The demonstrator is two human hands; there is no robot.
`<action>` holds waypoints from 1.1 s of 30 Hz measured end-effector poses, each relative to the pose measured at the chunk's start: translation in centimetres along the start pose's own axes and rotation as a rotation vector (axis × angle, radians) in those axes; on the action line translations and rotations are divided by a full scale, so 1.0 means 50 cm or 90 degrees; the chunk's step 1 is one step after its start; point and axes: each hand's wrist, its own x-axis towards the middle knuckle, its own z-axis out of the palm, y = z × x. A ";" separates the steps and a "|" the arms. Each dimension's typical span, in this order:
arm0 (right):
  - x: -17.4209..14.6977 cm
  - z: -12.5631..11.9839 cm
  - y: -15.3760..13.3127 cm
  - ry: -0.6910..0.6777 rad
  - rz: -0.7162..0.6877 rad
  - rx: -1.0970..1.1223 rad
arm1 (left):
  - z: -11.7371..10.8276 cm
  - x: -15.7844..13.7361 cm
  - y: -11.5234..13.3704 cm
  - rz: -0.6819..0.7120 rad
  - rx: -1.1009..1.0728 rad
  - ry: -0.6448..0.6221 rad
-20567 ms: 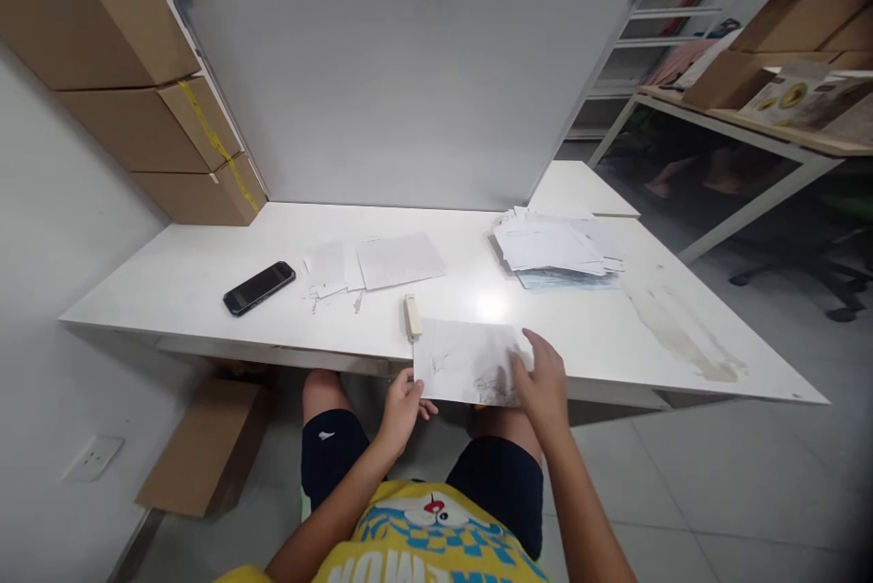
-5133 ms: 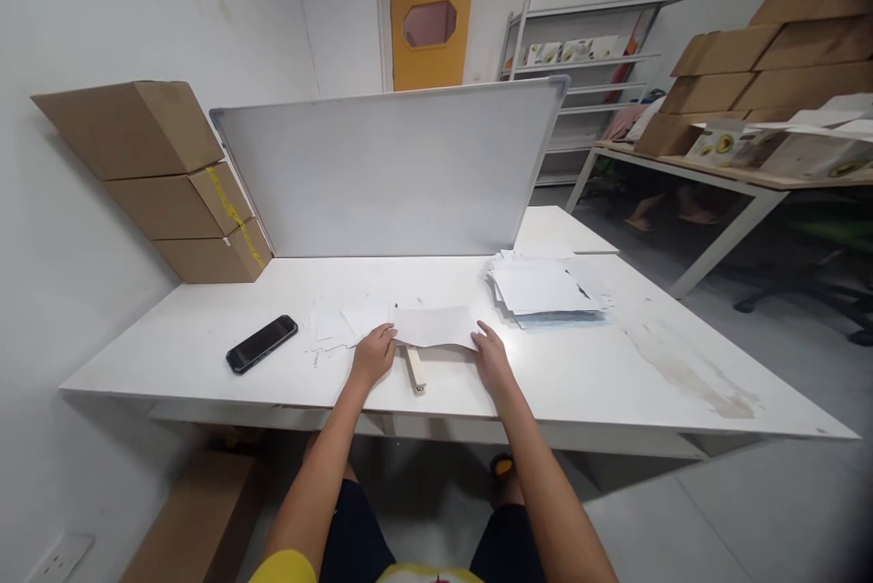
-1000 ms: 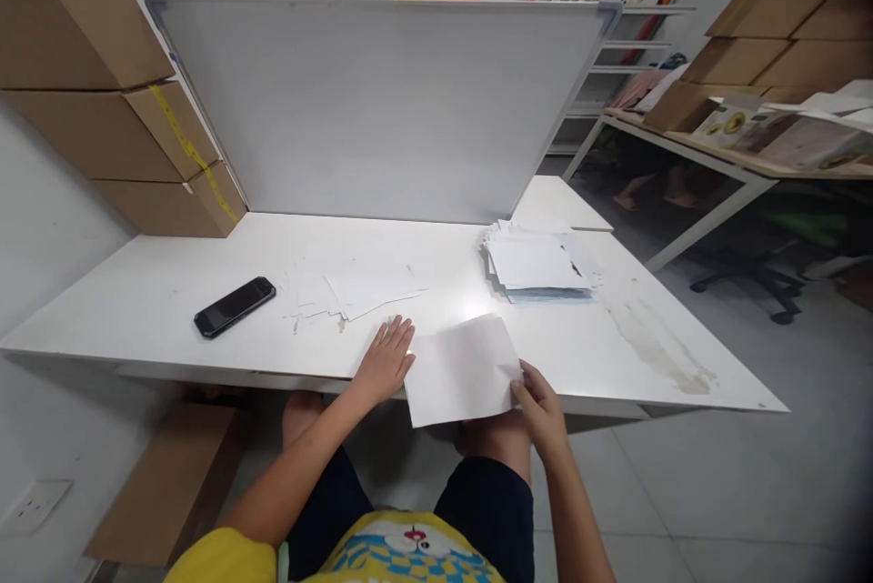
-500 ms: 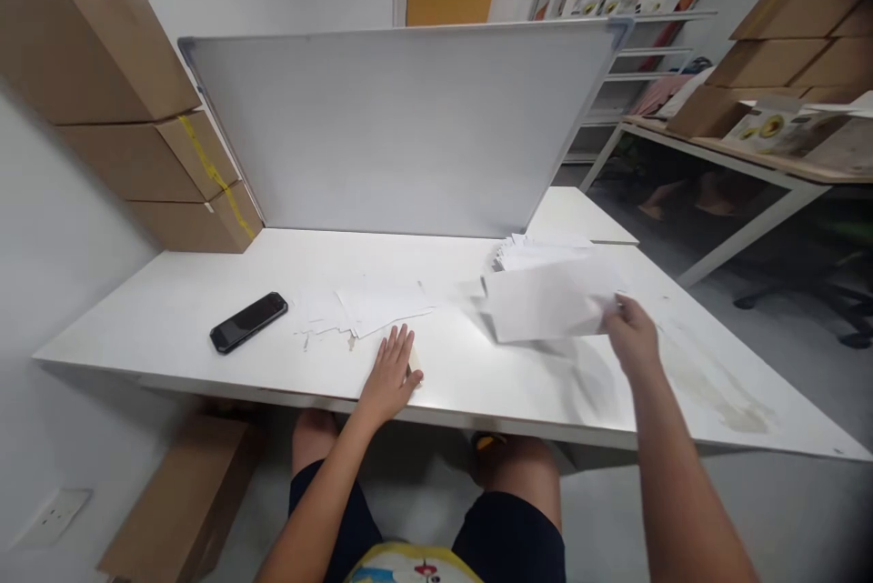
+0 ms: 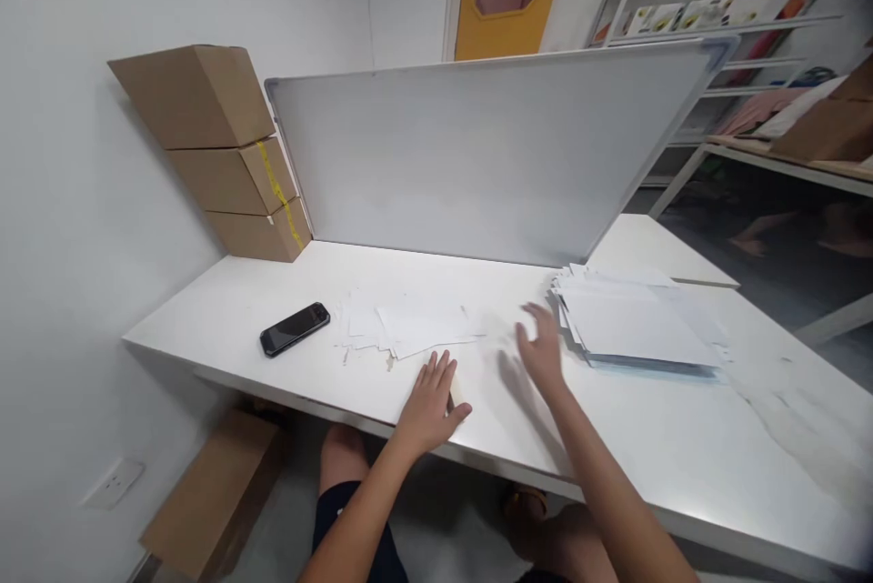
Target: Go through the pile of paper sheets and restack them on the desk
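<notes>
My left hand (image 5: 429, 405) lies flat near the table's front edge, fingers stretched out. A small pale beige block-like thing (image 5: 455, 390) shows beside its thumb, mostly hidden by the hand. Just beyond the fingertips, a few thin white paper sheets (image 5: 429, 328) lie spread on the table. My right hand (image 5: 541, 349) hovers above the table with its fingers apart and nothing in them, a little blurred. To its right is a thick, uneven stack of white paper (image 5: 631, 319), its lower front edge bluish.
A black phone (image 5: 296, 328) lies left on the white table (image 5: 368, 269). Behind stands a whiteboard (image 5: 477, 165), with stacked cardboard boxes (image 5: 235, 183) at its left. Another box (image 5: 211, 483) is on the floor. Shelves (image 5: 716, 28) and another table (image 5: 784, 155) are at the right.
The sheet in my right hand now lies on the right stack, let go. That empty hand has moved left. My left hand stays on the table while the view has turned slightly.
</notes>
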 end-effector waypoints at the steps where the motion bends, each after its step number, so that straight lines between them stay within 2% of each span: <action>1: 0.003 0.030 -0.044 -0.067 -0.023 -0.002 | -0.002 0.000 0.003 0.000 -0.004 -0.003; 3: 0.006 0.079 -0.104 -0.184 -0.023 -0.026 | -0.007 0.000 0.009 -0.003 -0.012 -0.008; 5: 0.001 0.113 -0.127 -0.234 0.034 -0.059 | -0.012 -0.001 0.015 -0.006 -0.017 -0.010; 8: -0.019 0.129 -0.122 -0.186 0.142 -0.093 | -0.019 -0.003 0.021 -0.012 -0.016 -0.016; 16: -0.052 0.077 -0.129 -0.017 0.276 -0.165 | -0.011 0.000 0.021 -0.012 -0.001 0.010; 19: -0.055 0.078 -0.134 0.002 0.199 -0.166 | -0.004 -0.003 0.022 -0.003 -0.017 0.017; 22: -0.055 0.088 -0.128 -0.080 0.121 -0.142 | -0.010 -0.003 0.013 0.010 -0.042 0.041; 24: -0.054 0.095 -0.119 -0.108 0.136 -0.130 | -0.024 0.005 -0.006 -0.001 -0.023 0.080; 27: -0.054 0.102 -0.105 -0.091 0.157 -0.105 | -0.049 0.025 -0.054 -0.063 0.074 0.138; 30: -0.053 0.104 -0.095 -0.088 0.130 -0.079 | -0.059 0.044 -0.098 -0.143 0.164 0.158; 33: -0.051 0.101 -0.091 -0.100 0.093 -0.056 | -0.052 0.052 -0.114 -0.150 0.219 0.165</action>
